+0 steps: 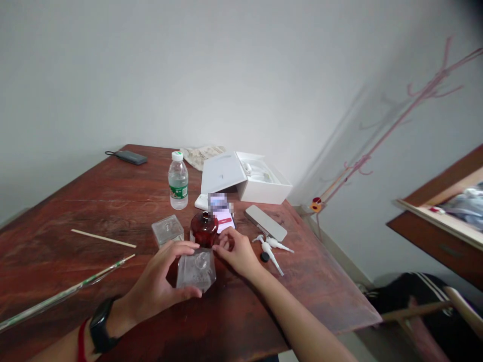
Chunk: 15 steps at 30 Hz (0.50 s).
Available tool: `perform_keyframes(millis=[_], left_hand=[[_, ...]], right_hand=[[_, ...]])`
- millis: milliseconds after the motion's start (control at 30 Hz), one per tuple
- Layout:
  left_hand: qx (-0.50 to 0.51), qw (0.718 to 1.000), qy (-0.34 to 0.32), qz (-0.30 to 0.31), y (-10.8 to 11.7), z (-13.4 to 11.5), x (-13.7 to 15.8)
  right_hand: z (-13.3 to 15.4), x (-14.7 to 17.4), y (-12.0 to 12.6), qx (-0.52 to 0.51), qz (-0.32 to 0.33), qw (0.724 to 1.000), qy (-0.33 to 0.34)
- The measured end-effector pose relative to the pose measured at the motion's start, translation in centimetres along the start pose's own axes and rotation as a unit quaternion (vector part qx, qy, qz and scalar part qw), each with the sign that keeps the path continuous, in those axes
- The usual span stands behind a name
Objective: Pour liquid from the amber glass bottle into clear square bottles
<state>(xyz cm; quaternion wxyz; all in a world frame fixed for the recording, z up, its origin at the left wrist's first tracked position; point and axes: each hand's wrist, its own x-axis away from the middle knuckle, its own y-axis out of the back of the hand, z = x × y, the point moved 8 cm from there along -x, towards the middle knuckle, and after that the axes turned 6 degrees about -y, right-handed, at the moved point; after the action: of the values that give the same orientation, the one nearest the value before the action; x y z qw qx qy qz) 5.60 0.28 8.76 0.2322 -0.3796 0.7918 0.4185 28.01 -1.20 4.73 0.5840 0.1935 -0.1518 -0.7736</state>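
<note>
My left hand [166,269] curves around a clear square bottle [196,271] near the table's front, thumb at its near side and fingers at its far edge. A round raised neck shows on top of this bottle. By its far right corner is my right hand [237,250], fingers curled in; whether something sits between them is hidden. Just beyond both hands stands a dark red-brown glass bottle [204,229] with an open neck. A second clear square bottle [168,230] stands behind my left hand, partly covered by it.
Pump heads [268,251], a black cap [264,257] and a grey case [266,222] lie on the right. A phone [225,221], water bottle [178,182] and opened white box [262,188] are farther back. Wooden sticks [103,238] lie left on the brown table [94,201].
</note>
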Motion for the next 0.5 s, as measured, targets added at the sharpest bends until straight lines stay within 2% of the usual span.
perform_keyframes(millis=[233,500], left_hand=[[0.004,1.0,-0.018,0.024,-0.3,-0.8,-0.3],[-0.006,0.999,-0.018,0.035,-0.8,-0.1,0.2]], right_hand=[[0.8,0.1,0.5,0.02,-0.021,0.998,0.047],[1.5,0.3,0.8,-0.004,-0.014,0.996,0.085]])
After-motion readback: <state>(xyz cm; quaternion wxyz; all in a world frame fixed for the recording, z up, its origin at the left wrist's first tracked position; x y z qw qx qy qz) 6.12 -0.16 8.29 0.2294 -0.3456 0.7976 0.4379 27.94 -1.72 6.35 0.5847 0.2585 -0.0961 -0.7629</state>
